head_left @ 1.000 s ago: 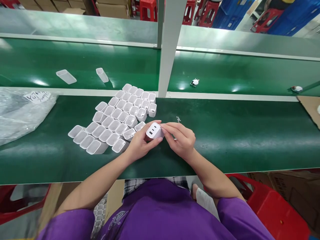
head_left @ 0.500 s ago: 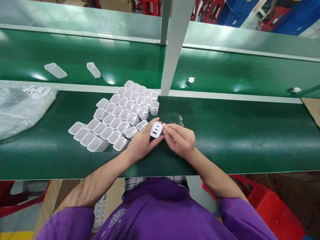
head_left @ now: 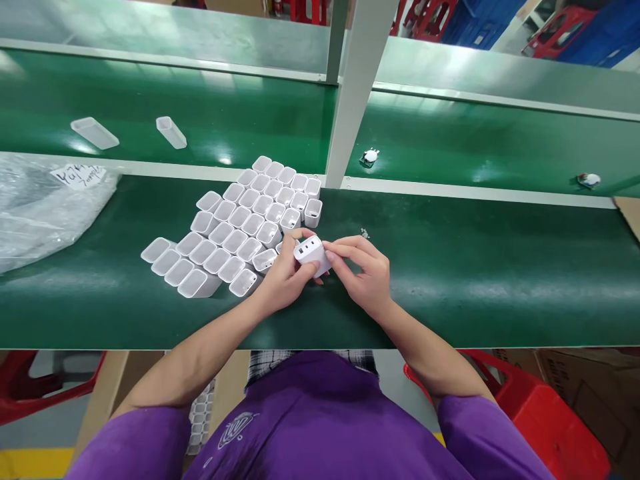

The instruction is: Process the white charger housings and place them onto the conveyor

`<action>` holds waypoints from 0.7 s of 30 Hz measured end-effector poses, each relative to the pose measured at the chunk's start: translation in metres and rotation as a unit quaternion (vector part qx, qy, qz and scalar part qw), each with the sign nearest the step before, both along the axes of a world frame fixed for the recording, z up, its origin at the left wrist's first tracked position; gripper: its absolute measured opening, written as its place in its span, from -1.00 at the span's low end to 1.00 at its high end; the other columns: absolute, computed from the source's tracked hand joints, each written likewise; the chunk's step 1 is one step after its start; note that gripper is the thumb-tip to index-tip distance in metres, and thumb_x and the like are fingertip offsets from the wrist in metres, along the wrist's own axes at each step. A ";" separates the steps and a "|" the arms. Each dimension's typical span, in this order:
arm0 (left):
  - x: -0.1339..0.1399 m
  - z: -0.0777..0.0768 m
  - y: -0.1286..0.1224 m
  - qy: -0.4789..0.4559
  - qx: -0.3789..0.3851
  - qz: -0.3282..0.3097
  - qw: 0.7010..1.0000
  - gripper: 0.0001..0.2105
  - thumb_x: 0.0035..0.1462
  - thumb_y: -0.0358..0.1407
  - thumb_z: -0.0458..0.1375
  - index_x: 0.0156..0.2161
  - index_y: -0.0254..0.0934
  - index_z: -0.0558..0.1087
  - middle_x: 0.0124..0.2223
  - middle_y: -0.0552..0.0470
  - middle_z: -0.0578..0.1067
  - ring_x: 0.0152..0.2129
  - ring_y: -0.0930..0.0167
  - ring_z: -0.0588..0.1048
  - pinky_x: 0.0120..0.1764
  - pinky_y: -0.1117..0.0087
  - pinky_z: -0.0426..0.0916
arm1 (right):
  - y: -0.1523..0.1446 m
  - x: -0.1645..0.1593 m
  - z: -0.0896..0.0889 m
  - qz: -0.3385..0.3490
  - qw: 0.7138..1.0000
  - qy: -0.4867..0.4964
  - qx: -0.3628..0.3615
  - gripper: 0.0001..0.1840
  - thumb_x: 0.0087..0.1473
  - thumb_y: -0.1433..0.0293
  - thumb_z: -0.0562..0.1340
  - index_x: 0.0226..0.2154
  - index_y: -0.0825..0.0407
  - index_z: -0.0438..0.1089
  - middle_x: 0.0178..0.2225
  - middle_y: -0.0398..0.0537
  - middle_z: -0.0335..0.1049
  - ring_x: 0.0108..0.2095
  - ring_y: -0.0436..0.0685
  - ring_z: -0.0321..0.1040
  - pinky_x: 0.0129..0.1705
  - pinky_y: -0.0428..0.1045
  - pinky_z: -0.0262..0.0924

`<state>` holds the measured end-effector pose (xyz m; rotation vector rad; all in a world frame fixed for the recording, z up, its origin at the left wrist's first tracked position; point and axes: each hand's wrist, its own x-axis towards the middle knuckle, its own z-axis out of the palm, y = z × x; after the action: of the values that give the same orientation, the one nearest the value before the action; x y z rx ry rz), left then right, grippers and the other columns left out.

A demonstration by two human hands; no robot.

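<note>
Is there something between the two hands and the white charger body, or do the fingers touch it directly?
Nothing visible stands between them. The left hand and the right hand both grip the white charger body directly, just above the green table. The cluster of empty white shells lies beside the left hand, not in the way.

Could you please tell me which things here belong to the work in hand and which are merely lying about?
In hand: small white plastic charger block, held by left hand and right hand; cluster of open white plastic shells.

Lying about: crumpled clear plastic bag; two loose white shells; red plastic stool.
</note>
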<state>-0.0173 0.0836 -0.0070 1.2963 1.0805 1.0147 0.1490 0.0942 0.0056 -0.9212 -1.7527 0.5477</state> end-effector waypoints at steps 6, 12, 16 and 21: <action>-0.001 -0.001 0.005 -0.060 -0.041 -0.031 0.997 -0.71 0.10 -0.19 0.10 -0.09 -0.22 0.24 -0.29 0.07 0.47 -0.48 0.41 0.53 -0.50 0.38 0.51 | 0.002 0.001 -0.005 0.076 0.975 0.099 -0.186 -0.84 0.17 0.31 0.28 -0.21 -0.01 0.53 -0.29 -0.09 0.49 -0.33 0.01 0.44 -0.29 -0.08 0.43; -0.003 -0.001 0.002 -0.042 -0.027 -0.019 0.999 -0.67 0.10 -0.13 0.15 -0.08 -0.23 0.27 -0.29 0.03 0.49 -0.54 0.43 0.50 -0.57 0.44 0.46 | 0.007 0.002 -0.005 0.157 0.914 0.179 -0.327 -0.72 0.10 0.17 0.34 -0.21 0.01 0.51 -0.29 -0.10 0.52 -0.35 0.02 0.47 -0.24 -0.06 0.46; -0.006 0.000 0.002 0.000 -0.007 -0.013 1.000 -0.68 0.13 -0.09 0.16 -0.10 -0.25 0.33 -0.24 -0.01 0.52 -0.51 0.44 0.51 -0.52 0.45 0.45 | 0.006 0.001 -0.003 0.169 0.891 0.216 -0.362 -0.69 0.02 0.15 0.40 -0.26 0.02 0.52 -0.33 -0.12 0.53 -0.38 0.01 0.47 -0.24 -0.05 0.47; -0.008 0.005 0.003 0.066 0.062 0.000 0.996 -0.69 0.14 -0.08 0.16 -0.13 -0.27 0.41 -0.20 -0.01 0.55 -0.43 0.44 0.52 -0.35 0.43 0.45 | 0.006 0.000 -0.002 0.163 0.883 0.224 -0.378 -0.64 -0.07 0.13 0.45 -0.30 0.03 0.52 -0.31 -0.10 0.54 -0.40 0.01 0.47 -0.27 -0.05 0.48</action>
<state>-0.0250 0.0864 -0.0020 1.4810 1.1314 1.0217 0.1495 0.0998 0.0033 -0.9055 -1.2561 1.6102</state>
